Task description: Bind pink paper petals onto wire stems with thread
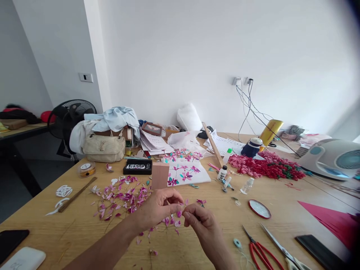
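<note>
held piece (pixel 182 209): too small to tell | scissors (pixel 284 252): bottom cut off

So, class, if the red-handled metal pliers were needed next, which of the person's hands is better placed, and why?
Probably the right hand: the red-handled metal pliers lie on that side of the tan wooden table. The left hand is farther away, with the right forearm between.
</note>
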`<state>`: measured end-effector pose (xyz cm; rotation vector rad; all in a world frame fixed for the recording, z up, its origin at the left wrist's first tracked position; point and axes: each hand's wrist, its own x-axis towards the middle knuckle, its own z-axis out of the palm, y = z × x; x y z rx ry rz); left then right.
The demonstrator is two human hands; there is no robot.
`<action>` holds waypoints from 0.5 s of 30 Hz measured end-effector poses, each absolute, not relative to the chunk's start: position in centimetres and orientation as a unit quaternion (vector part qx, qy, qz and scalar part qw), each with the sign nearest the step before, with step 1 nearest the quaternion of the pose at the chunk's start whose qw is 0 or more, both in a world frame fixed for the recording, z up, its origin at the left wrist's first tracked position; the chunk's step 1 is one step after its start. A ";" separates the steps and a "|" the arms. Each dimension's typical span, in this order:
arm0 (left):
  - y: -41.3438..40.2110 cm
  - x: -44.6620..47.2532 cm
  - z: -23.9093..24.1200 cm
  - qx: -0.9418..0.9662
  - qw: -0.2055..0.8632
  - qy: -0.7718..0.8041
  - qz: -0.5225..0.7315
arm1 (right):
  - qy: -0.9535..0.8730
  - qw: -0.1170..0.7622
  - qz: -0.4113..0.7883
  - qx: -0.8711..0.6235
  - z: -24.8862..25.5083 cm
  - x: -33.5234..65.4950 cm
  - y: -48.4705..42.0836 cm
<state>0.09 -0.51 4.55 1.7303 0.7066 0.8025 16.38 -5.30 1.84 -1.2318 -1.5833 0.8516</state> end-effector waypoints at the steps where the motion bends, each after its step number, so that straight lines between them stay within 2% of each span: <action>1: -0.4 0.2 4.4 0.711 0.548 0.288 0.333 | -0.641 0.463 0.355 -0.499 1.8 16.4 -5.3; 12: -0.6 0.8 3.9 0.524 0.732 0.251 0.356 | -0.591 0.485 0.429 -0.480 1.8 16.4 -4.8; 15: -0.4 0.8 4.3 0.532 0.732 0.237 0.353 | -0.587 0.486 0.431 -0.484 2.0 16.5 -4.4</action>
